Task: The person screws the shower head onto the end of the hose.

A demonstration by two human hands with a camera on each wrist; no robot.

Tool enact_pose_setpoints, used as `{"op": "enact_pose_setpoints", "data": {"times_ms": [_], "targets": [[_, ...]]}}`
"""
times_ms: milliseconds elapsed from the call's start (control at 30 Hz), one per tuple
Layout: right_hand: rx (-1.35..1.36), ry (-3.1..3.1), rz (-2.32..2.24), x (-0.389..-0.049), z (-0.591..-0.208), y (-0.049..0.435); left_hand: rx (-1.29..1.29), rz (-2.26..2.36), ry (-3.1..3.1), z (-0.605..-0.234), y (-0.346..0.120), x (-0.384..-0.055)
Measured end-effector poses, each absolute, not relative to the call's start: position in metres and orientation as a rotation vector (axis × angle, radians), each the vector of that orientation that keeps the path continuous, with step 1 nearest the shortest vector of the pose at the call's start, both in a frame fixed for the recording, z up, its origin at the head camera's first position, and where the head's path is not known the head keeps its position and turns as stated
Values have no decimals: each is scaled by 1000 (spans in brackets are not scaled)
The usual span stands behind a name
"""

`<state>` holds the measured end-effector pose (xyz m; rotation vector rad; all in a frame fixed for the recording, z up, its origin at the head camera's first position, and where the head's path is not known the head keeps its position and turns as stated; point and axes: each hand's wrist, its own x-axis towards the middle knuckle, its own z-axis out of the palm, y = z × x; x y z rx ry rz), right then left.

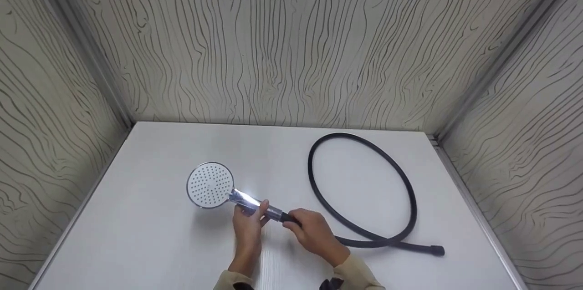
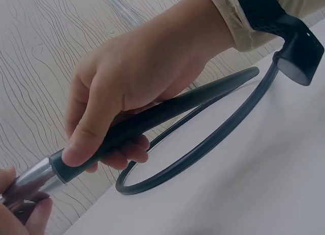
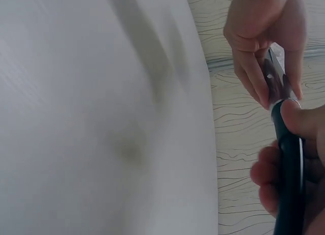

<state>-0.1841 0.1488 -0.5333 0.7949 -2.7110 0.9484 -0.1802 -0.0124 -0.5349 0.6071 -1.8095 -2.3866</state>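
A chrome handheld shower head [image 1: 210, 185] with a round white spray face is held above the white table, its face turned up. My left hand [image 1: 248, 233] grips its handle, thumb on top. Just right of it, my right hand [image 1: 314, 231] pinches the end of a black shower hose [image 1: 412, 208] where it meets the handle. In the left wrist view, the thumb of my right hand [image 2: 127, 72] lies along the black hose end [image 2: 61, 166], which touches the chrome handle [image 2: 35, 181]. Whether the two are screwed together cannot be told.
The hose loops across the right side of the white table [image 1: 155, 162] and crosses itself. Its free end [image 1: 437, 250] lies near the right front. Wood-patterned panels [image 1: 273, 44] wall the table at the back and both sides, with metal rails at the corners.
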Motion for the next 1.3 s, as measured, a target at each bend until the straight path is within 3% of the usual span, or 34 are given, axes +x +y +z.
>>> {"op": "enact_pose_setpoints", "data": {"times_ms": [333,733,1300], "targets": [[719,-2903,1145,-188,-524,150,600,-2368,-1832,-537,-14,-181],[749,-2657,674,-180,-530,140,619,-2333,-1772,-540,-12,-182],[810,-2712,1003,-187,-536,149,565,-2410,-1773,-543,-14,-181]]}}
